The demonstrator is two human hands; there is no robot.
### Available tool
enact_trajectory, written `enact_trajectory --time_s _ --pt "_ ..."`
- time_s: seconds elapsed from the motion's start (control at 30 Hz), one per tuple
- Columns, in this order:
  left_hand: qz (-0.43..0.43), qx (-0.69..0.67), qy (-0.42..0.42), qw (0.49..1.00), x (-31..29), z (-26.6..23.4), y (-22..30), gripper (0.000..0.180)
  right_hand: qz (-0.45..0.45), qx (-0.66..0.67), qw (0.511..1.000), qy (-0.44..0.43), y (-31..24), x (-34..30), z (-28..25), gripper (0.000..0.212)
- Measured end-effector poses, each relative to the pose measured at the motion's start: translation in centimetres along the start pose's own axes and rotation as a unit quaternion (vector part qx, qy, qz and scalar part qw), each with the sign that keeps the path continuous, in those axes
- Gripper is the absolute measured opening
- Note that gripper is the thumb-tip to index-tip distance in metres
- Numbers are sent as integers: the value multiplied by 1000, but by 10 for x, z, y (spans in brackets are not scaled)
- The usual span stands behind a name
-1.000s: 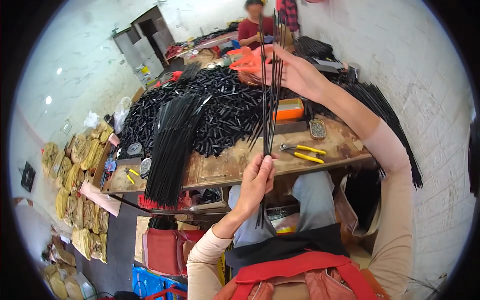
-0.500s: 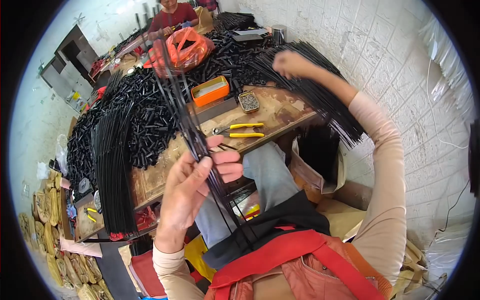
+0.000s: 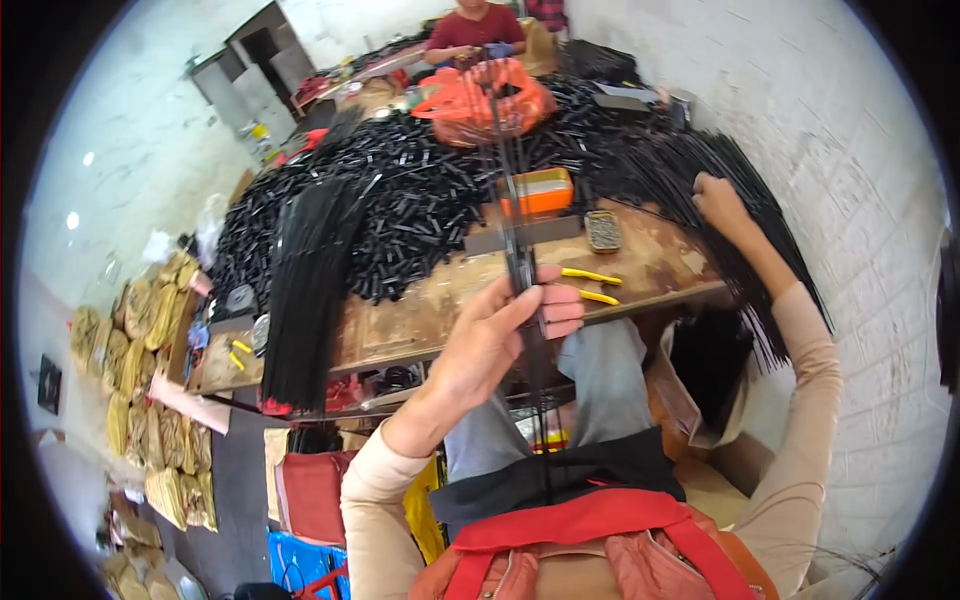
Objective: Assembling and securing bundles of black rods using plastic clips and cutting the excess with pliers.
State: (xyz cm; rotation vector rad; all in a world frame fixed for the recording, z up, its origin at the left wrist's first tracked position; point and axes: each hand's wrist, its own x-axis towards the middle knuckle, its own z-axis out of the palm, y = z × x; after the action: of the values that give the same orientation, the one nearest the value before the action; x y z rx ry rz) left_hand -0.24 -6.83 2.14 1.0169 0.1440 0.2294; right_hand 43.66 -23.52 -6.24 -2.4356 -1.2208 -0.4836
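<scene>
My left hand point(image 3: 500, 335) is closed around a sheaf of thin black rods point(image 3: 536, 375), standing nearly upright over my lap. Its thumb presses across them while the fingers reach past on the other side. At the right end of the table, my right hand point(image 3: 722, 205) is over a large spread of similar black rods point(image 3: 765, 245). Its fingers are curled closed, and I cannot make out what is between them. Close behind my left hand lie yellow-handled pliers point(image 3: 595, 285), partly hidden. Beyond the held rods are an orange box point(image 3: 540, 192) and a small tray of tiny metal parts point(image 3: 603, 231).
Short black tubes point(image 3: 410, 215) are heaped across the wooden table point(image 3: 400, 335). Another rod bundle point(image 3: 308, 290) overhangs the front edge at left. An orange plastic bag point(image 3: 490, 110) sits on the heap, with a person point(image 3: 475, 35) working behind. Wrapped packages point(image 3: 150, 370) are stacked at far left.
The view has turned, so the whole scene sits further right. The rods in my left hand stand more upright. My right hand has come a little nearer along the right-hand rods.
</scene>
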Motion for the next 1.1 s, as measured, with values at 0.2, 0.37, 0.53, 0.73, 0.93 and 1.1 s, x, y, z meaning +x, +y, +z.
enact_trajectory --time_s 0.2,0.37,0.53,0.73,0.93,1.1 --pt "21 6 34 999 3 -14 -1 33 -18 395 916 -67 -136 43 -101 36" --pt "38 -3 55 998 -1 -22 3 30 -47 566 769 -292 -272 -16 -113 29" --pt "46 50 44 997 -12 -36 8 23 -210 366 882 -211 -304 -27 -92 33" --pt "34 16 19 999 -18 -46 31 33 -110 513 831 -184 -291 9 -32 39" --pt "32 43 46 998 -53 -34 14 31 -196 178 958 -115 -230 -88 64 41" --pt "74 62 61 993 -38 -34 35 34 -214 103 968 -79 -218 -103 76 40"
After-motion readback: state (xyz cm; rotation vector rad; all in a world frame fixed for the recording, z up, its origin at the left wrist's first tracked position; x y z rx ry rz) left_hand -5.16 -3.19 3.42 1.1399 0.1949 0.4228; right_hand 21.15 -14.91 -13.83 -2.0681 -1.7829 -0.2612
